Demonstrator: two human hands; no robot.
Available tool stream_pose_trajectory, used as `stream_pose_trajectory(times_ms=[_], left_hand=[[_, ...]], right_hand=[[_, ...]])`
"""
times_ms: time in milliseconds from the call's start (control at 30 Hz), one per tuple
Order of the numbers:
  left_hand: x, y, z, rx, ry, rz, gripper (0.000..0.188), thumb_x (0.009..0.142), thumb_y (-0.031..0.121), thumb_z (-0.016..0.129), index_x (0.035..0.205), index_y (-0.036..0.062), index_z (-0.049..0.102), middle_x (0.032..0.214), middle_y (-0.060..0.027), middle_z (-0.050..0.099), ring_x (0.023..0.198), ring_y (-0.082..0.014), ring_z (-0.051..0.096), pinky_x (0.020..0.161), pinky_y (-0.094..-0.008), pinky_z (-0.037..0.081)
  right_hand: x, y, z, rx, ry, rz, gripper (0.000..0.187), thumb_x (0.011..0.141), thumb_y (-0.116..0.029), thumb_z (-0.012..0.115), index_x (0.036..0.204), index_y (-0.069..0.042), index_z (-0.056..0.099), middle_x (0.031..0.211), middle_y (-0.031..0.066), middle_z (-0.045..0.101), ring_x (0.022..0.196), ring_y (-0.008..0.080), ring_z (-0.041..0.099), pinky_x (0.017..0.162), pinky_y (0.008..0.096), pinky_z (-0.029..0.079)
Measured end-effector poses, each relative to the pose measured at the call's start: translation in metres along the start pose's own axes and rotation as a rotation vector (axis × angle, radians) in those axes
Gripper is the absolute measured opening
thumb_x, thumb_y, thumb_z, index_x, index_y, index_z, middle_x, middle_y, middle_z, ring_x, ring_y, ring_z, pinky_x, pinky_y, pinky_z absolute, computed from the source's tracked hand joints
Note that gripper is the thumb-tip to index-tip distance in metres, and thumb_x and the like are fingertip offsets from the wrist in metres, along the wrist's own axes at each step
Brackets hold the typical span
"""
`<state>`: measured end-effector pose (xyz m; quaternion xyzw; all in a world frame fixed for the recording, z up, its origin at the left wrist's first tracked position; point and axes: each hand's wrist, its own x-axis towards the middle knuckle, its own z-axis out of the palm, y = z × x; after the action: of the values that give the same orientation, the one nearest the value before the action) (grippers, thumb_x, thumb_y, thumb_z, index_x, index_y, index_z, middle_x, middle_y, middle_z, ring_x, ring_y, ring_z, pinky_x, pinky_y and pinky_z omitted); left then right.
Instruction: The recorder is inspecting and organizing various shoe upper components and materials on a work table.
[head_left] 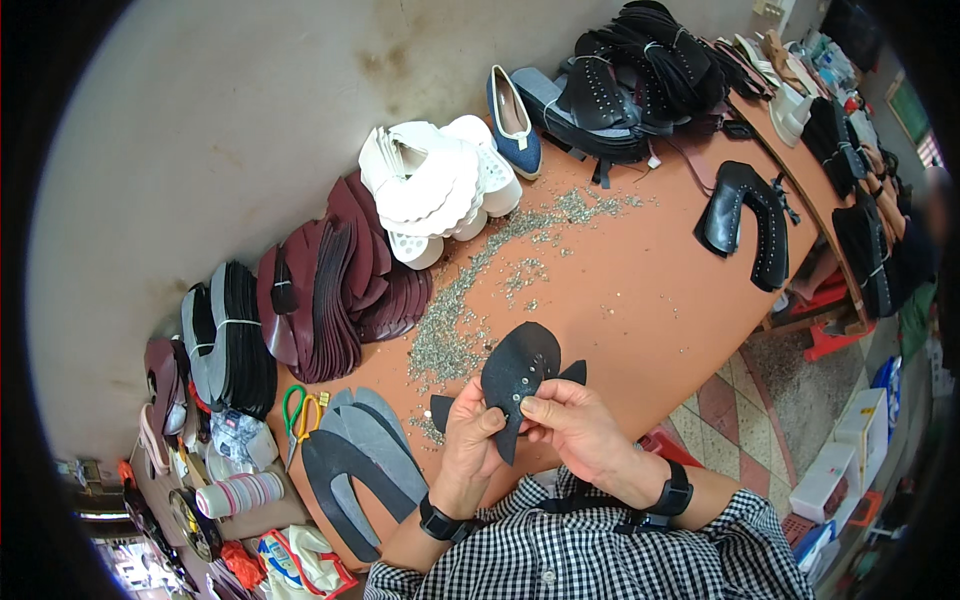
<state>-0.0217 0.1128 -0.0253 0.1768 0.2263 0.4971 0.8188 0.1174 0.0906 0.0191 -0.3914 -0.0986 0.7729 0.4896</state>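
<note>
Both of my hands hold a black, flat shoe-upper piece [515,368] with small punched holes, raised just above the near edge of the orange table [640,290]. My left hand [470,435] grips its lower left part. My right hand [570,420] pinches it from the right, thumb on its face. A scatter of tiny silver studs [460,320] lies on the table just beyond the piece.
Grey and black cut pieces [360,455] lie at my left beside green-and-yellow-handled scissors [300,410]. Stacks of dark red [340,285], white [430,190] and black pieces [235,335] line the wall. A blue flat shoe [512,120] and black studded uppers [745,215] lie farther along.
</note>
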Motion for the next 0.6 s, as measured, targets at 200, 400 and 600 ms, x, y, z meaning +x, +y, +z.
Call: stream_pose_trajectory(times_ms=[200,400,600], left_hand=[[0.001,0.0,0.004,0.042,0.03,0.023,0.043,0.07,0.01,0.073,0.104,-0.0002,0.048,0.092,-0.0108,0.061,0.077,-0.0172,0.062,0.066,-0.028,0.054],[-0.001,0.001,0.011,0.196,0.118,0.187,0.038,0.07,0.006,0.073,0.098,0.0012,0.048,0.091,-0.0092,0.06,0.075,-0.0153,0.061,0.066,-0.0273,0.053],[-0.007,0.003,0.015,0.473,0.115,0.292,0.029,0.077,0.005,0.067,0.095,0.0032,0.044,0.092,-0.0077,0.059,0.081,-0.0111,0.057,0.071,-0.0242,0.049]], right_hand=[[0.002,0.002,-0.002,-0.115,0.017,-0.084,0.008,0.084,-0.009,0.059,0.084,-0.001,0.059,0.076,0.0025,0.06,0.069,0.0075,0.056,0.061,0.0185,0.044],[0.001,0.006,-0.003,-0.348,0.002,-0.317,0.01,0.083,-0.005,0.06,0.089,0.003,0.059,0.079,0.0042,0.062,0.072,0.0064,0.056,0.064,0.0193,0.045],[0.002,0.007,-0.004,-0.302,-0.002,-0.321,0.01,0.084,-0.006,0.059,0.091,0.002,0.059,0.08,0.0037,0.061,0.071,0.007,0.056,0.065,0.0198,0.046]])
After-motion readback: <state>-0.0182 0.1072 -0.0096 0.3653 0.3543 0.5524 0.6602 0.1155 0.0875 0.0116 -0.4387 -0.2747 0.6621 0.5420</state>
